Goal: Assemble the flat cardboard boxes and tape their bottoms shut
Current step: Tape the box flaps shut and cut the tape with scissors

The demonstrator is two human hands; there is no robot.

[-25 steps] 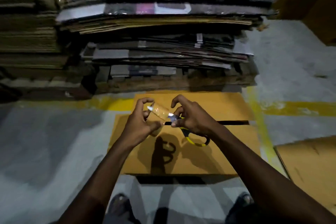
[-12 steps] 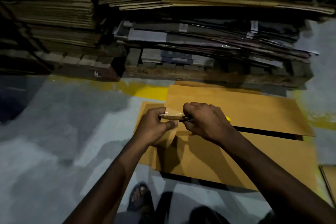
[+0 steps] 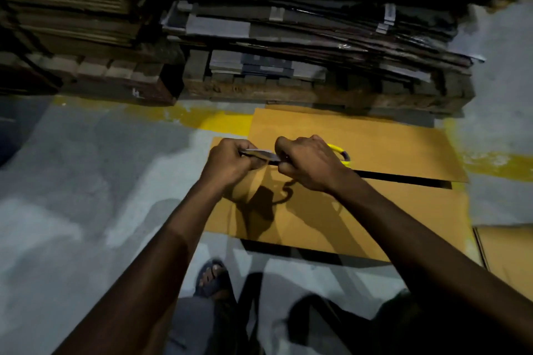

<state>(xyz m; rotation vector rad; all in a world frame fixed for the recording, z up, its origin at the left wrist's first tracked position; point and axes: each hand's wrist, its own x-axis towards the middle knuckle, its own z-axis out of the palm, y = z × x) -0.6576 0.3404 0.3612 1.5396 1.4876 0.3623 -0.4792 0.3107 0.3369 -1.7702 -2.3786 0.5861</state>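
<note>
While left hand point(image 3: 227, 161) pinches tape strip point(image 3: 261, 153) — right hand point(image 3: 308, 164) grips scissors point(image 3: 338, 149).

A small white mark point(image 3: 138, 93) stands on the dark wooden pallet block point(image 3: 115, 92) at the left. It looks like two letters, perhaps "HL", but is too blurred to be sure. The pale labels point(image 3: 389, 14) on the stacked flattened cartons point(image 3: 317, 34) cannot be read.

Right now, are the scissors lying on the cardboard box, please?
No, the right hand grips the scissors above the cardboard box.
</note>
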